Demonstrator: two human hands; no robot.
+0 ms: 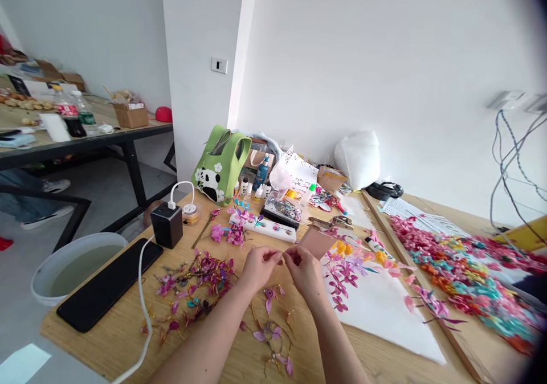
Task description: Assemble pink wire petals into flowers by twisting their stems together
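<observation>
Over the middle of the wooden table, my left hand and my right hand meet with their fingertips pinched together. Whatever sits between them is too small to make out. Below and left of my hands lies a loose pile of purple and magenta wire-stemmed flowers. Between my forearms more purple petals on gold wire are spread out. To the right, a spray of pink-purple flowers rests on a white sheet. A white foam block holding small flowers stands just beyond.
A black phone, a black power cube with a white cable and a bucket of water are at left. Behind stand a green panda bag and bottles. Piles of coloured petals cover the right side beyond a wooden strip.
</observation>
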